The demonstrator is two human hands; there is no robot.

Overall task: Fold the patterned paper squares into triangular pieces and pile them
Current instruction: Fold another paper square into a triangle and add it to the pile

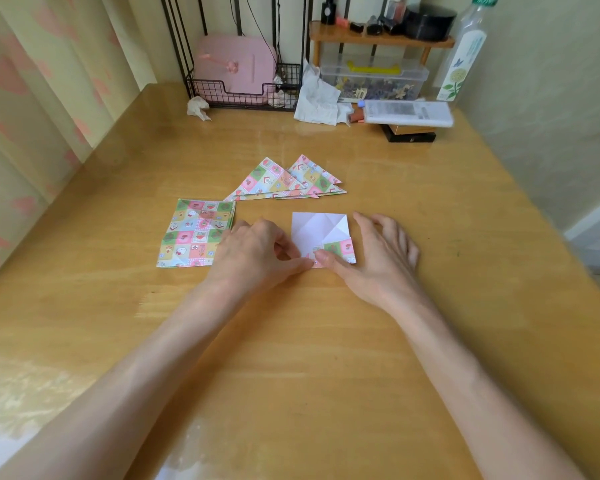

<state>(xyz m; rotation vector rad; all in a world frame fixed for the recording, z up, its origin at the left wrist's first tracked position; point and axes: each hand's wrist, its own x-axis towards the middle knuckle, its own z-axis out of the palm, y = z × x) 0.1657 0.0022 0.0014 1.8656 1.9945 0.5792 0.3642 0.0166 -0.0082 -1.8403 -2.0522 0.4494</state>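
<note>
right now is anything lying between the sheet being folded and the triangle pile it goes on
Nothing visible does. Only bare table separates the sheet from the triangle pile beyond it. The stack of unfolded squares sits off to the left, outside that path.

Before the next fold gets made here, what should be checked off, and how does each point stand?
1. Sheet flat, white side up: ok.
2. Left hand holds its near left corner: ok.
3. Right hand thumb presses the folded near right corner: ok.
4. Crease sharp: cannot tell.
5. Triangles piled clear of the sheet: ok.
6. Squares stacked at the left, apart from the sheet: ok.
</note>
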